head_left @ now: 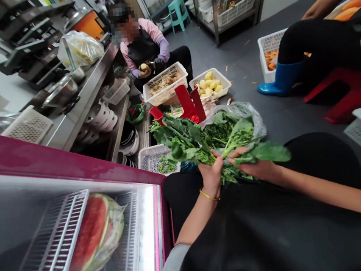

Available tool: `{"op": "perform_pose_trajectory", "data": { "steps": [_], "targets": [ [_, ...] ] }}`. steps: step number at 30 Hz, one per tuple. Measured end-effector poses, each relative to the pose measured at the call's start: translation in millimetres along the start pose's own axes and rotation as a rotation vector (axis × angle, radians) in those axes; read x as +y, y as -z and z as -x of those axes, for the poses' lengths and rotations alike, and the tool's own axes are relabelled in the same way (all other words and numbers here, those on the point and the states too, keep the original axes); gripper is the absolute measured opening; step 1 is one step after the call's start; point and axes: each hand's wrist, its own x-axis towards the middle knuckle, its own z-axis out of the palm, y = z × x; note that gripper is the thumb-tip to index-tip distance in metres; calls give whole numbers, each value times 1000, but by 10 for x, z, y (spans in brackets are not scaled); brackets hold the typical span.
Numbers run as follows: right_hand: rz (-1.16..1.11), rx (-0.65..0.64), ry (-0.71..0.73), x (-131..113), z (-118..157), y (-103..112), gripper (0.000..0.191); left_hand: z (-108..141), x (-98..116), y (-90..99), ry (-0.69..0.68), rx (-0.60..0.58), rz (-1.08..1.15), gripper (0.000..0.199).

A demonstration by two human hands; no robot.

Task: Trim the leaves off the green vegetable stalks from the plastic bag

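My left hand (211, 176), with a gold bangle at the wrist, is closed around the stems of a bunch of leafy greens (187, 141). The leaves fan out to the left and away from me. Close beside it, my right hand (258, 168) pinches a green stalk (232, 141) with broad leaves and bud clusters; its fingertips are partly hidden by leaves. Beyond both hands, more greens lie in a clear plastic bag (258, 118). A white basket (142, 158) to the left holds small green pieces.
An overturned red stool (185, 101) stands past the bag. Further off, a co-worker (146, 45) holds a peeled potato above a basket of peelings (151, 96), near a basket of potatoes (226, 80). A lit fridge (152, 240) with watermelon is left; another person's blue boot (279, 81) is right.
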Motion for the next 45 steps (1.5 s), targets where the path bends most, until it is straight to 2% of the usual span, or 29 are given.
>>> {"op": "perform_pose_trajectory", "data": {
  "steps": [3,4,6,8,10,12,13,16,18,19,21,24,27,28,29,31,33,35,37,40,42,45],
  "targets": [
    [-61,-106,32,-39,44,4,27,17,3,-11,41,-4,51,17],
    [-108,-121,-9,-33,38,24,27,17,13,-3,53,4,79,18],
    [-266,-56,-206,19,-20,92,28,13,42,23,35,22,92,21],
    [-460,38,-427,108,-145,176,36,19,65,42,-27,17,9,20],
    [-574,75,-542,191,-304,230,42,39,68,33,-97,21,-105,17],
    [-485,100,-525,219,-430,220,42,63,45,-1,-122,45,-164,18],
    [-357,140,-456,206,-462,188,41,71,26,-22,-112,55,-159,18],
    [48,203,-121,111,-399,41,39,59,-29,-56,-13,44,-16,17],
    [118,117,46,72,-266,-22,38,19,-33,-44,91,54,121,17],
    [78,53,58,77,-200,-23,39,-4,-21,-29,145,63,178,19],
    [-20,-31,5,130,-115,36,41,-43,24,7,233,60,254,28],
    [-239,-47,-182,236,-161,181,51,-65,85,45,358,-60,333,40],
    [-500,-128,-367,274,-352,232,54,-47,66,38,505,-189,363,34],
    [-502,-145,-407,274,-420,216,53,-35,41,29,521,-199,349,32],
    [-426,-129,-425,273,-480,187,52,-23,11,21,499,-184,320,31],
    [-172,-16,-409,273,-552,101,50,-3,-50,11,358,-116,215,30],
    [44,98,-320,267,-527,-5,48,-3,-93,18,195,-49,99,30],
    [114,91,-213,246,-392,-102,46,-34,-98,43,148,-7,61,25],
    [92,-7,-137,220,-194,-152,45,-90,-62,83,207,33,122,19],
    [-45,-130,-172,231,-17,-83,45,-150,25,131,290,55,202,18],
    [-182,-181,-271,273,-106,34,45,-134,65,123,278,15,187,20],
    [-289,-201,-389,306,-445,175,45,-49,74,57,249,-54,160,24]
  ]
}}
